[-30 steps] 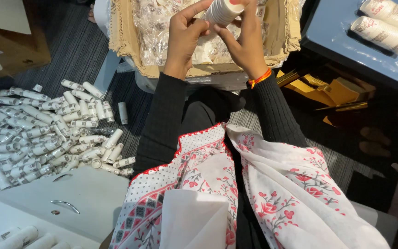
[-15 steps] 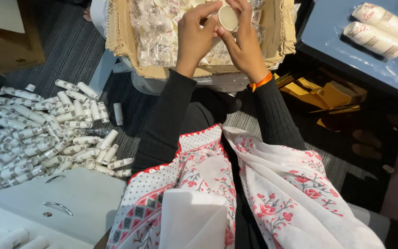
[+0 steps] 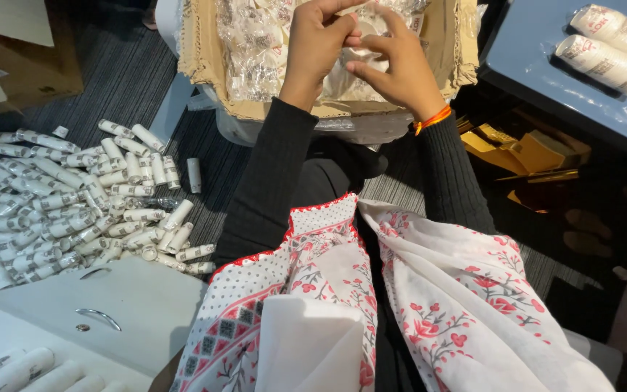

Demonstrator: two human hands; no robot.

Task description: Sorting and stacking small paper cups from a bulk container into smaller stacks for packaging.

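Observation:
My left hand (image 3: 317, 45) and my right hand (image 3: 393, 65) are raised together over an open cardboard box (image 3: 201, 58). Between their fingertips they pinch a small white tube (image 3: 370, 27) wrapped in clear plastic, largely hidden by the fingers. The box is full of clear-wrapped white tubes (image 3: 255, 43). An orange band circles my right wrist. Black sleeves cover both forearms, and a white cloth with red flowers (image 3: 429, 305) lies over my lap.
A heap of several white tubes (image 3: 59, 203) lies on the dark carpet at the left. A white drawer front with a metal handle (image 3: 99, 316) is at lower left. Bundled tubes (image 3: 607, 43) rest on a blue table at upper right. Gold cartons (image 3: 524, 152) lie below.
The tube, earlier shown end-on between my fingers, is now turned and mostly covered by them. Both hands have stayed over the box, and the view has tilted slightly.

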